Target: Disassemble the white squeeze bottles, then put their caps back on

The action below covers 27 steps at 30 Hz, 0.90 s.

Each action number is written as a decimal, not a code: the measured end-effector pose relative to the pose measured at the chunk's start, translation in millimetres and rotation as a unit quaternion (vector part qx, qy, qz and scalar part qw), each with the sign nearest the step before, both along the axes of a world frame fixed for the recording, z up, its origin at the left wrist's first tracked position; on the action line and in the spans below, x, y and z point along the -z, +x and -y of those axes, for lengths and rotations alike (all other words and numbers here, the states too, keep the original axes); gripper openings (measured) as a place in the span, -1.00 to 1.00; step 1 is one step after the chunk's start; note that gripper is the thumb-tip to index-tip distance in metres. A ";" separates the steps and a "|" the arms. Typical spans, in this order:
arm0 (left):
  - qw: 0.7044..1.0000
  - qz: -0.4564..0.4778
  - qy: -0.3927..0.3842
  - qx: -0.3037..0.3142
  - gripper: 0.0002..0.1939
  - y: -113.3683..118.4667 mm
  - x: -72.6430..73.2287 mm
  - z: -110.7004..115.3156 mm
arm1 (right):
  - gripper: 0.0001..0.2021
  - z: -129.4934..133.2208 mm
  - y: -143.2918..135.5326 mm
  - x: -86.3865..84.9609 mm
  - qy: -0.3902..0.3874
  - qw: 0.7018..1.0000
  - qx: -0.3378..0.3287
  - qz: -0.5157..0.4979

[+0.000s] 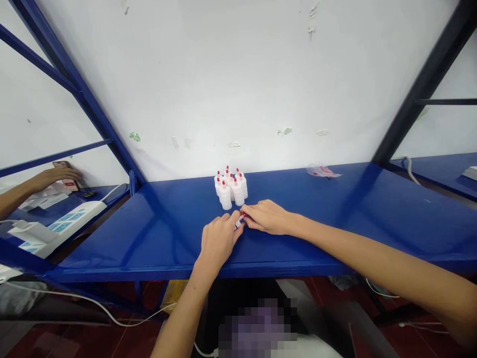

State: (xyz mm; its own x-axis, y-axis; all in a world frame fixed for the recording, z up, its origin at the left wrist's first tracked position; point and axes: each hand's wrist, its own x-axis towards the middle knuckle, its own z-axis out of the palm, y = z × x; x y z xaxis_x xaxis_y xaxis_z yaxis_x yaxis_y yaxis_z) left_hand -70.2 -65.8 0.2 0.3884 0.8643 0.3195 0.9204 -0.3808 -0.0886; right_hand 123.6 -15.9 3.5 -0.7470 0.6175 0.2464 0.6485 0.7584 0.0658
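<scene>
Near the front of the blue shelf, my left hand (219, 237) is closed around a small white bottle (238, 223), most of it hidden by the fingers. My right hand (266, 217) meets it from the right, its thumb and fingertips pinched on the bottle's red tip (244, 214). Just behind my hands stands a tight group of several white bottles (237, 194), upright, each with a red-tipped nozzle.
The blue shelf (167, 223) has a clear plastic bag with red pieces (323, 171) at the back right. Blue posts frame both sides. At left are a white power strip (63, 226) and another person's hand (55, 176) by a phone. A white wall stands behind.
</scene>
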 end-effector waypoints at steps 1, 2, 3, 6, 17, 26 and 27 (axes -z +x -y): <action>1.000 0.000 0.002 0.000 -0.73 0.0 0.8 -0.2 | -0.75 -0.5 -0.2 1.2 0.010 1.000 0.003 0.001; 1.000 -0.001 0.003 0.001 -0.73 0.0 1.5 -0.2 | -0.75 -0.7 -0.4 2.1 0.020 1.000 0.004 0.000; 1.000 -0.004 0.005 0.002 -0.73 0.0 2.0 -0.1 | -0.75 -0.5 -0.7 2.7 0.030 1.000 0.003 -0.001; 1.000 -0.009 0.009 0.005 -0.72 -0.1 2.5 0.3 | -0.76 1.1 -2.1 2.1 0.058 0.998 -0.012 0.004; 0.999 -0.031 -0.022 -0.002 -0.73 1.8 -0.3 -1.9 | -0.80 7.9 -10.2 -0.5 0.085 0.994 -0.005 0.074; 0.999 -0.017 -0.031 -0.021 -0.71 2.6 0.1 -2.2 | -0.80 10.1 -21.1 5.9 0.098 0.991 0.052 0.075; 0.999 -0.016 -0.033 -0.024 -0.71 2.8 -0.2 -2.4 | -0.80 10.9 -22.1 5.9 0.098 0.991 0.058 0.074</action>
